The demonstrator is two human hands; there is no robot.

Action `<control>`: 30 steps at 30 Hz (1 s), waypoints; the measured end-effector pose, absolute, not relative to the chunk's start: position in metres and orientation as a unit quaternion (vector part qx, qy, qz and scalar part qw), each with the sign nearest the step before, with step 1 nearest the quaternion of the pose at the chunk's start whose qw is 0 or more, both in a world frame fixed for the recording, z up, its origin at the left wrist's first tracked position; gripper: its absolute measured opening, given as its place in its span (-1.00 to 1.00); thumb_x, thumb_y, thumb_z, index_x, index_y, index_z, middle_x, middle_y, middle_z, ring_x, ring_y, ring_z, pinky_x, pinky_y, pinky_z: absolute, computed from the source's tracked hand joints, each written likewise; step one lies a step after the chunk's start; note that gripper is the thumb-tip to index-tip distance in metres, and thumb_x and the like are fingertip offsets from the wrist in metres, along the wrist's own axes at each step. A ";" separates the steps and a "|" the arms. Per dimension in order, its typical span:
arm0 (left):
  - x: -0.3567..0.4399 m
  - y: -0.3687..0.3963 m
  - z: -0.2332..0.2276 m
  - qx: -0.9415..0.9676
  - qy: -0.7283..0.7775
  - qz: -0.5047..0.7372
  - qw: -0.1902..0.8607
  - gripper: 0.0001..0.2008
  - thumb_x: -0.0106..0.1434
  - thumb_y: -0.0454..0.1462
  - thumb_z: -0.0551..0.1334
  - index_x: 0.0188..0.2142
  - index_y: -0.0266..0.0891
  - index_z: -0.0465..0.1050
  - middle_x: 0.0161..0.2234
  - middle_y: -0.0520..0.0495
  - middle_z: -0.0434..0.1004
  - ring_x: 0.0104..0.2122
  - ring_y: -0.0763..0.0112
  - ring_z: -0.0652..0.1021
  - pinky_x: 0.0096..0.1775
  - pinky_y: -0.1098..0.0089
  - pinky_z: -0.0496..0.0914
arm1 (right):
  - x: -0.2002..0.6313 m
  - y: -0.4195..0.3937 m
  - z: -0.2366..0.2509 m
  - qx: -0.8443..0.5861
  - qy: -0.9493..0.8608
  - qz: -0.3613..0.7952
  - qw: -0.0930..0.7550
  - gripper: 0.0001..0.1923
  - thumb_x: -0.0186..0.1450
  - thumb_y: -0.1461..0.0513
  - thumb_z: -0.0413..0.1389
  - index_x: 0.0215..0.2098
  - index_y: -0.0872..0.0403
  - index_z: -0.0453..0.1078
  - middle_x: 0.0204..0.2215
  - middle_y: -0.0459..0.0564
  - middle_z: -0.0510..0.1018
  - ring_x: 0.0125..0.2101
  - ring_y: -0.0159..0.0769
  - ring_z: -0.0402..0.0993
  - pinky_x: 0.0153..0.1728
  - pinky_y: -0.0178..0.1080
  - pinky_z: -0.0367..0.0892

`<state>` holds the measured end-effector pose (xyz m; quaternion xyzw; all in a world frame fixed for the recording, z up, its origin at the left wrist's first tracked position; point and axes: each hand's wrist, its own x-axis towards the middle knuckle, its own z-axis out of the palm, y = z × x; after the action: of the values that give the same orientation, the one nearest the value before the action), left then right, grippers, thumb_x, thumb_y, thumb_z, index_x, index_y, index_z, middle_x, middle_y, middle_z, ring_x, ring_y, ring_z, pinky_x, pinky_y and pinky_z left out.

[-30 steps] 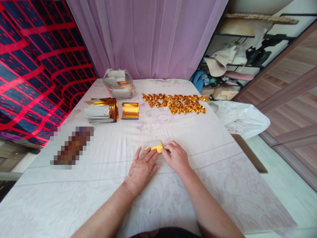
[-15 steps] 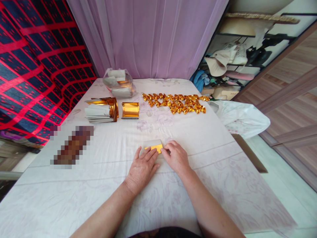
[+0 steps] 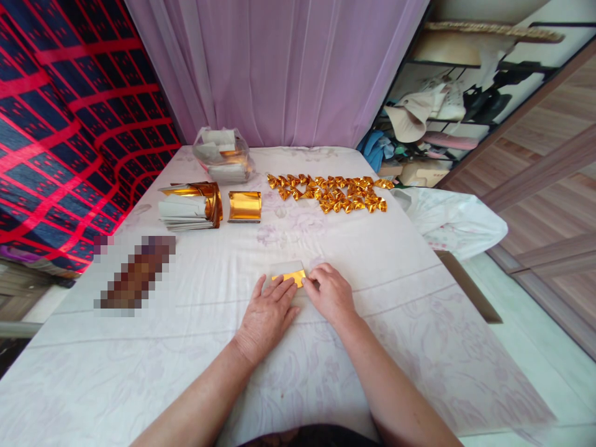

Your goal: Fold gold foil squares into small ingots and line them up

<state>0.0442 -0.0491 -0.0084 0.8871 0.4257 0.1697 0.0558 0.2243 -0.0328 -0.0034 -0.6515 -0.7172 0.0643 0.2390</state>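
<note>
Both palms down: left hand (image 3: 266, 311) and right hand (image 3: 331, 293) press gold paper (image 3: 289, 277).

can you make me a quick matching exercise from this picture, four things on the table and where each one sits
Things:
1. gold sheet
2. folded gold pieces
3. clear bag
4. paper stack

Places:
A. far left corner, by the curtain
B. under the fingertips of both hands, left hand and right hand
C. left side, beside a single gold piece
D. spread in rows at the far right

Pairs: 1-B, 2-D, 3-A, 4-C
</note>
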 end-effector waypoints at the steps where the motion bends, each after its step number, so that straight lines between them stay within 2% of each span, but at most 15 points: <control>1: 0.044 -0.049 -0.008 0.887 0.426 0.169 0.056 -0.63 0.37 -0.20 0.12 0.14 -0.21 0.32 0.14 -0.15 0.43 0.17 0.09 0.38 0.22 -0.07 0.10 | 0.224 -0.033 -0.003 -0.652 -0.717 0.062 0.239 -0.79 0.28 0.22 0.09 -0.52 0.02 0.35 -0.40 -0.06 0.47 -0.35 -0.31 0.42 -0.30 -0.29 0.25; 23: 0.044 -0.050 -0.006 0.886 0.437 0.145 0.062 -0.61 0.40 -0.16 0.04 0.15 -0.19 0.33 0.16 -0.11 0.41 0.18 0.13 0.36 0.25 -0.08 0.02 | 0.222 -0.033 -0.003 -0.669 -0.706 0.061 0.224 -0.82 0.25 0.23 0.13 -0.51 0.03 0.37 -0.38 -0.07 0.47 -0.33 -0.31 0.41 -0.29 -0.29 0.23; 30: 0.044 -0.050 -0.007 0.885 0.438 0.148 0.062 -0.62 0.41 -0.15 0.02 0.15 -0.18 0.34 0.16 -0.10 0.41 0.19 0.12 0.36 0.26 -0.09 0.01 | 0.225 -0.032 -0.007 -0.660 -0.707 0.070 0.244 -0.85 0.25 0.23 0.13 -0.50 0.02 0.36 -0.38 -0.07 0.47 -0.34 -0.32 0.42 -0.30 -0.30 0.24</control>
<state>0.0441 -0.0501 -0.0067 0.8848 0.4376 0.1479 0.0619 0.2246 -0.0319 -0.0066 -0.6602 -0.7068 0.0697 0.2444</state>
